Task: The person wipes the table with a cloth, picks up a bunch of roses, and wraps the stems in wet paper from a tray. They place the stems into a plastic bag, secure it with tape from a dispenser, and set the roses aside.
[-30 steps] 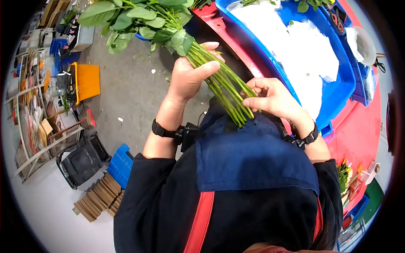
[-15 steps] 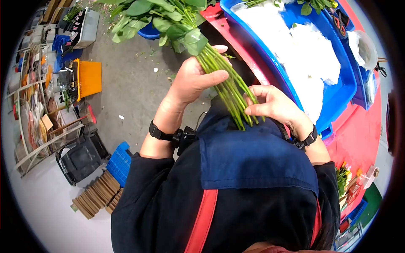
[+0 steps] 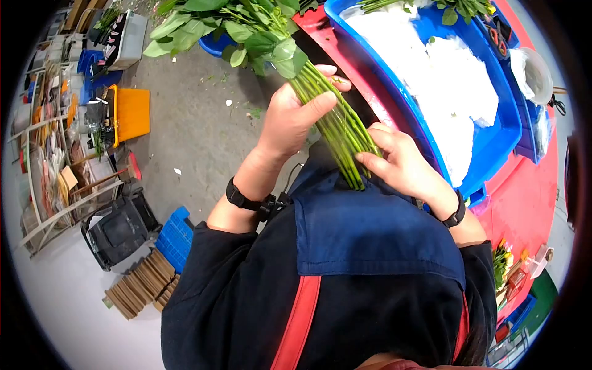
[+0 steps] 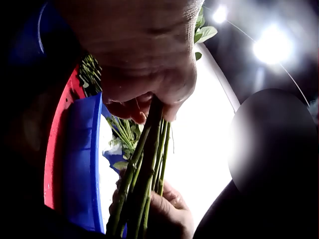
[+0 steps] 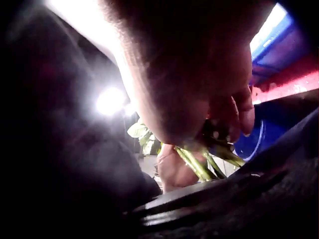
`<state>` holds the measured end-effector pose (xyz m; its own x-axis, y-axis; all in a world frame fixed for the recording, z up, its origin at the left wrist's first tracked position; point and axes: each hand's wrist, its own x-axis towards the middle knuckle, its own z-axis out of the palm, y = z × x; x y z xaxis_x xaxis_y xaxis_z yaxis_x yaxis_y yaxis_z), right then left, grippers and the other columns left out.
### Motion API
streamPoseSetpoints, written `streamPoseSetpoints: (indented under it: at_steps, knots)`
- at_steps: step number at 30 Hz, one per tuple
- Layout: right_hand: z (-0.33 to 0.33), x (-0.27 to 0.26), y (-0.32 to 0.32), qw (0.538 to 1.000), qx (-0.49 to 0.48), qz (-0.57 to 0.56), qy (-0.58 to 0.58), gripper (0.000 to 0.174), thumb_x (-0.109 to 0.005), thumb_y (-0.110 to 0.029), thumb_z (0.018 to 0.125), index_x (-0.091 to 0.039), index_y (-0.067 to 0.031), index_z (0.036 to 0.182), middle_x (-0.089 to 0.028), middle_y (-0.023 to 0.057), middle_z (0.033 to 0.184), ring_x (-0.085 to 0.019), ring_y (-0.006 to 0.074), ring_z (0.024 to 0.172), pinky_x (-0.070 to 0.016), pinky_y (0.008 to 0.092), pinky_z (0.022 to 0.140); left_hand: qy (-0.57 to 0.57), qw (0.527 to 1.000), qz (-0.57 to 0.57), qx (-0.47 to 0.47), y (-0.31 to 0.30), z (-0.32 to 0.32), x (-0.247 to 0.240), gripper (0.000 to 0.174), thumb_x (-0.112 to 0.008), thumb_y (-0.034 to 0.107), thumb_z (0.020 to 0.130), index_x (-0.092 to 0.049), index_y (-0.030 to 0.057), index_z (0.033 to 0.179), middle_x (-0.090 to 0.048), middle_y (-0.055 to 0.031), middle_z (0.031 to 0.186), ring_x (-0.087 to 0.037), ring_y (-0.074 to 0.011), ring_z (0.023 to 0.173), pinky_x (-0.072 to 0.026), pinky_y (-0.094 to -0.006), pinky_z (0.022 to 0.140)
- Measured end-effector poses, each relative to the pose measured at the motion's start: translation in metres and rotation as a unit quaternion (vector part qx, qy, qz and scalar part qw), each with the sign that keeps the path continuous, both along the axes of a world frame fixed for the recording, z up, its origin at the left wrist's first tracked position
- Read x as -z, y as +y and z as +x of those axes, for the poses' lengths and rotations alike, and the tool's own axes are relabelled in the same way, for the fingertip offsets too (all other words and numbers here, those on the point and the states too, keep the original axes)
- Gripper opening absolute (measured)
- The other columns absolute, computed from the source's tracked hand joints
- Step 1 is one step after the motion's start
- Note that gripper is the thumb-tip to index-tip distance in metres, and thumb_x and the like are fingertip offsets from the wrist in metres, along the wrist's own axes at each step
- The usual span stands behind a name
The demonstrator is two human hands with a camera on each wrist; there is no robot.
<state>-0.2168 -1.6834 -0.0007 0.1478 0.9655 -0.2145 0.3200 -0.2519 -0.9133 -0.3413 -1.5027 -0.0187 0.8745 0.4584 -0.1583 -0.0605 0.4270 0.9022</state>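
A bunch of long green stems (image 3: 338, 139) with broad leaves (image 3: 237, 31) at its far end slants down toward the person's lap. My left hand (image 3: 295, 117) grips it below the leaves, thumb laid across the stems. Nearer the cut ends, my right hand (image 3: 404, 161) pinches the stems between thumb and fingers. In the left wrist view the stems (image 4: 147, 174) run from the left hand (image 4: 144, 64) down to the right hand (image 4: 174, 211). Shadow darkens the right hand (image 5: 184, 84) in the right wrist view, with stem ends (image 5: 197, 164) under it. Any flower heads are out of view.
A blue tray (image 3: 505, 126) holding white sheets (image 3: 456, 80) stands on the red table (image 3: 524, 191) to the right. Scissors (image 3: 495, 38) and a clear tub (image 3: 536, 77) lie beyond it. On the left floor are an orange bin (image 3: 132, 117) and stacked cardboard (image 3: 142, 287).
The left hand and the bunch have shifted a little to the right. The right hand has stayed at the lower stems, its fingers closing further over them.
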Motion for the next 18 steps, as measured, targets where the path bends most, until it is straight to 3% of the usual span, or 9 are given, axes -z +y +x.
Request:
streamPoseSetpoints:
  at_steps: [2, 3, 6, 7, 10, 11, 14, 16, 18]
  knots:
    - [-0.007, 0.005, 0.002, 0.992, 0.008, 0.039, -0.116, 0.036, -0.058, -0.017, 0.090, -0.052, 0.0033, 0.120, -0.062, 0.0226, 0.092, -0.063, 0.0382, 0.088, -0.0492, 0.0428, 0.080, -0.058, 0.995, -0.058, -0.058, -0.014, 0.013, -0.002, 0.034, -0.058, 0.011, 0.094, -0.047, 0.0001, 0.124, -0.064, -0.0124, 0.102, -0.062, -0.0231, 0.100, -0.0518, -0.0380, 0.086]
    - [-0.010, -0.002, 0.006, 0.994, 0.020, 0.006, -0.108, 0.040, -0.049, -0.021, 0.095, -0.046, 0.0024, 0.127, -0.061, 0.0273, 0.097, -0.060, 0.0442, 0.093, -0.0476, 0.0484, 0.082, -0.051, 0.987, -0.098, -0.120, -0.024, 0.023, -0.008, 0.021, -0.054, 0.016, 0.098, -0.048, 0.0012, 0.111, -0.061, -0.0094, 0.088, -0.063, -0.0224, 0.085, -0.0556, -0.0365, 0.072]
    - [-0.012, 0.003, 0.013, 0.996, 0.050, 0.058, -0.055, 0.041, -0.045, -0.023, 0.098, -0.044, 0.0029, 0.129, -0.061, 0.0283, 0.100, -0.061, 0.0437, 0.091, -0.0486, 0.0473, 0.081, -0.086, 0.985, -0.045, -0.143, -0.019, 0.038, -0.013, 0.020, -0.054, 0.022, 0.099, -0.048, 0.0038, 0.097, -0.054, -0.0056, 0.075, -0.059, -0.0173, 0.067, -0.0534, -0.0316, 0.058]
    - [-0.012, 0.013, 0.017, 0.990, 0.074, 0.117, -0.018, 0.044, -0.044, -0.027, 0.100, -0.043, 0.0008, 0.134, -0.064, 0.0226, 0.102, -0.066, 0.0342, 0.085, -0.0518, 0.0397, 0.075, -0.086, 0.983, -0.002, -0.161, -0.017, 0.047, -0.011, 0.025, -0.054, 0.026, 0.099, -0.047, 0.0059, 0.086, -0.052, -0.0041, 0.069, -0.053, -0.0136, 0.056, -0.0495, -0.0298, 0.050]
    - [-0.013, 0.006, 0.016, 0.930, 0.164, -0.021, 0.329, 0.046, -0.045, -0.029, 0.100, -0.041, -0.0014, 0.137, -0.066, 0.0126, 0.102, -0.066, 0.0197, 0.082, -0.0514, 0.0303, 0.069, -0.087, 0.984, 0.038, -0.149, -0.011, 0.063, -0.017, 0.029, -0.054, 0.028, 0.099, -0.047, 0.0062, 0.082, -0.051, -0.0032, 0.067, -0.053, -0.0130, 0.055, -0.0487, -0.0283, 0.050]
    - [-0.010, 0.003, 0.014, 0.914, 0.176, -0.012, 0.366, 0.052, -0.056, -0.031, 0.096, -0.043, -0.0029, 0.137, -0.065, 0.0054, 0.102, -0.064, 0.0112, 0.081, -0.0499, 0.0249, 0.065, -0.098, 0.985, 0.008, -0.141, -0.010, 0.066, -0.019, 0.028, -0.056, 0.028, 0.098, -0.048, 0.0066, 0.082, -0.050, -0.0022, 0.066, -0.053, -0.0125, 0.054, -0.0485, -0.0278, 0.049]
    - [-0.006, 0.004, 0.013, 0.961, 0.182, -0.006, 0.209, 0.062, -0.067, -0.032, 0.089, -0.042, -0.0022, 0.137, -0.065, 0.0068, 0.101, -0.064, 0.0119, 0.079, -0.0507, 0.0281, 0.066, -0.113, 0.979, 0.016, -0.172, -0.005, 0.076, -0.011, 0.027, -0.056, 0.027, 0.098, -0.048, 0.0069, 0.083, -0.049, -0.0018, 0.066, -0.052, -0.0124, 0.054, -0.0487, -0.0282, 0.048]
    - [-0.012, 0.008, 0.016, 0.964, 0.171, 0.087, -0.182, 0.054, -0.074, -0.028, 0.080, -0.052, 0.0032, 0.118, -0.065, 0.0223, 0.086, -0.065, 0.0334, 0.073, -0.0511, 0.0405, 0.067, -0.130, 0.976, -0.027, -0.173, -0.006, 0.079, -0.011, 0.025, -0.055, 0.027, 0.098, -0.050, 0.0071, 0.084, -0.049, -0.0015, 0.066, -0.053, -0.0136, 0.056, -0.0504, -0.0306, 0.051]
    - [-0.004, 0.010, 0.016, 0.971, 0.178, 0.016, -0.159, 0.039, -0.073, -0.026, 0.080, -0.054, 0.0019, 0.099, -0.062, 0.0244, 0.077, -0.061, 0.0432, 0.071, -0.0495, 0.0453, 0.063, -0.145, 0.973, -0.063, -0.168, -0.006, 0.078, -0.007, 0.025, -0.054, 0.027, 0.099, -0.050, 0.0071, 0.085, -0.050, -0.0021, 0.066, -0.054, -0.0148, 0.059, -0.0517, -0.0330, 0.053]
